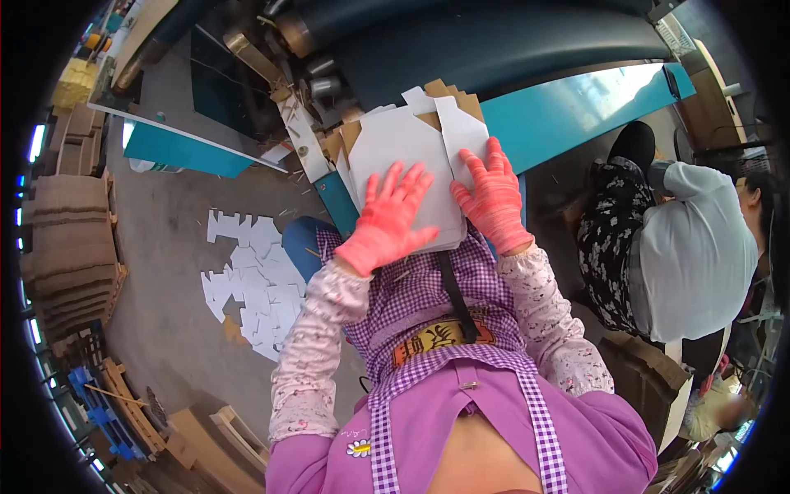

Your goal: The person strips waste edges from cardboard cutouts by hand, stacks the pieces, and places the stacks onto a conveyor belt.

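Left hand: I can see the left hand (385, 217) in a pink glove, open with fingers spread, resting on the white top face of the card stack (397, 144).
Right hand: I see this one (494, 196) gloved in pink too, fingers a little apart and laid over the right-hand part of the stack, thumb pointing towards the other hand; I can't tell whether any fingertip is hooked under an edge.
Card stack: from my view it sits straight ahead of the wearer, its near end above the apron (411, 288) and its far end by the teal table (568, 115); the pieces are unevenly lined up, with brown corners showing along the far side.
Roller: I make out a long dark roller (527, 41) behind the table.
Floor: I see white cut sheets (267, 284) spread loosely over the grey floor (169, 239), left of the wearer.
Cardboard: a tall brown pile (70, 247) stands at my far left, with a blue pallet (103, 412) nearer the bottom corner.
Co-worker: I have a person in a white top (691, 247) at the right, bent over, well apart from the stack.
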Demonstrator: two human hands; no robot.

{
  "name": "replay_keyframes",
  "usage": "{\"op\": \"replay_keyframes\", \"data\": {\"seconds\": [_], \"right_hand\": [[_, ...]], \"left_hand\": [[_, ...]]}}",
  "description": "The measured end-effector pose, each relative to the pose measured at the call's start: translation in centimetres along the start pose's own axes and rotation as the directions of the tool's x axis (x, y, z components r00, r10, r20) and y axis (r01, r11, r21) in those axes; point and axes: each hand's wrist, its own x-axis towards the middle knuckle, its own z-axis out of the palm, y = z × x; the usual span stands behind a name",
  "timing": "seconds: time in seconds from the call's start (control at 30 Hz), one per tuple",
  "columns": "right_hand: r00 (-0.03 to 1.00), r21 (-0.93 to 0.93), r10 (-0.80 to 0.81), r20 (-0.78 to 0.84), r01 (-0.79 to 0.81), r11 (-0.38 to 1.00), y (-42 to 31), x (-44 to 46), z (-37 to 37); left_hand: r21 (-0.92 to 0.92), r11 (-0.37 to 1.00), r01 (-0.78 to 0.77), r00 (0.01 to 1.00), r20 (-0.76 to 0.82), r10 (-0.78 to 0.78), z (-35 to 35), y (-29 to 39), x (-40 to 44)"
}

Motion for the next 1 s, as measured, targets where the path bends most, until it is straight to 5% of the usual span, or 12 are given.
{"op": "replay_keyframes", "data": {"seconds": [0.17, 0.27, 0.3, 0.4, 0.47, 0.57, 0.73, 0.8, 0.87, 0.9, 0.93, 1.0], "right_hand": [[0.942, -0.06, -0.275, -0.191, 0.269, 0.961, 1.2, 0.1, 0.9], [0.926, -0.056, -0.339, -0.165, 0.335, 0.941, 0.8, 0.9, 0.6], [0.926, -0.025, -0.348, -0.148, 0.348, 0.937, 0.7, 0.9, 0.5], [0.924, -0.037, -0.346, -0.161, 0.345, 0.938, 0.7, 0.4, 0.3], [0.935, -0.074, -0.323, -0.146, 0.316, 0.946, 0.6, 0.3, 0.5], [0.936, -0.088, -0.322, -0.142, 0.312, 0.946, 0.6, 0.7, 0.9], [0.934, -0.036, -0.326, -0.149, 0.324, 0.945, 0.0, 0.0, 0.0], [0.906, -0.038, -0.391, -0.162, 0.391, 0.92, -1.2, -1.1, -1.5], [0.91, 0.179, -0.414, 0.016, 0.405, 0.896, -1.4, -3.4, -2.8], [0.914, 0.2, -0.39, -0.108, 0.405, 0.892, -0.6, -3.8, -4.0], [0.899, 0.215, -0.367, -0.24, 0.417, 0.883, 0.2, -3.8, -5.1], [0.864, -0.038, -0.038, -0.501, 0.022, 0.999, 2.3, -2.0, -6.7]], "left_hand": [[0.34, 0.939, -0.041, 0.98, -0.171, 0.105, 3.1, -0.4, 5.3], [0.01, 0.982, -0.188, 0.978, -0.088, 0.188, 0.4, -3.2, 6.7], [-0.205, 0.948, -0.242, 0.924, -0.347, 0.16, -1.6, -5.6, 8.1], [-0.827, 0.364, -0.429, 0.746, -0.551, -0.374, -16.4, -11.8, 10.7], [-0.7, -0.099, -0.707, 0.54, -0.445, -0.714, -26.2, -17.5, 11.0], [-0.608, 0.068, -0.791, 0.229, -0.397, -0.889, -30.2, -24.4, 12.3], [-0.726, 0.266, -0.634, 0.306, -0.551, -0.776, -20.3, -7.7, 1.7], [-0.784, 0.482, -0.391, 0.368, -0.614, -0.698, -11.4, -2.1, -1.1], [-0.404, 0.914, -0.028, 0.532, -0.78, -0.329, -2.5, -0.6, -1.4], [-0.402, 0.913, 0.072, 0.793, -0.532, -0.297, -0.1, 0.3, -2.1], [0.169, 0.939, 0.299, 0.92, -0.311, -0.237, 3.1, -0.1, -1.7], [0.302, 0.906, 0.297, 0.933, -0.294, -0.208, 4.4, 0.4, -1.6]]}}
